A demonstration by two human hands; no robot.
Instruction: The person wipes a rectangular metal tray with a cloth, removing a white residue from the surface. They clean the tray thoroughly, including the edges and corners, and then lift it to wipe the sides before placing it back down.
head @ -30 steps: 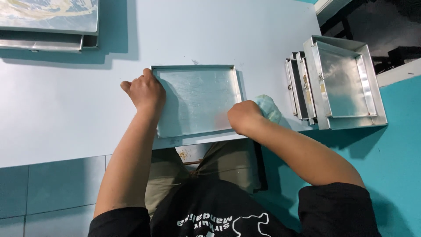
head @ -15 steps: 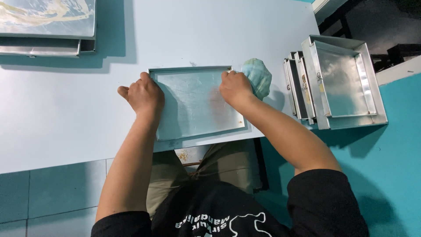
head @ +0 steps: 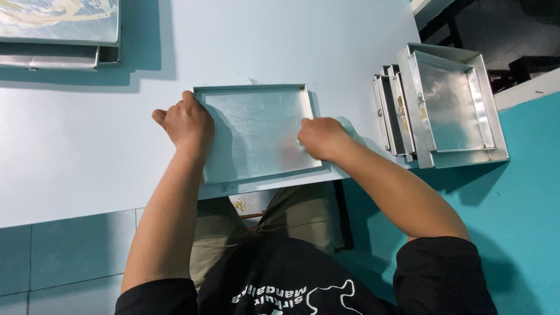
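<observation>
A shallow rectangular metal tray (head: 256, 125) lies on the pale blue table, near its front edge. My left hand (head: 185, 123) grips the tray's left rim and holds it down. My right hand (head: 322, 138) is closed on a light green cloth (head: 350, 127) and presses it against the tray's right side. Only a small bit of the cloth shows behind my fingers.
A stack of metal trays (head: 452, 108) sits at the right end of the table, with several thinner ones (head: 392, 114) standing on edge beside it. More flat trays (head: 58, 26) lie at the far left corner. Beyond the table's right edge is a teal floor.
My right hand with the cloth moved from the tray's near right corner up to its far right corner, then back down to the middle of the right side. My left hand stayed put.
</observation>
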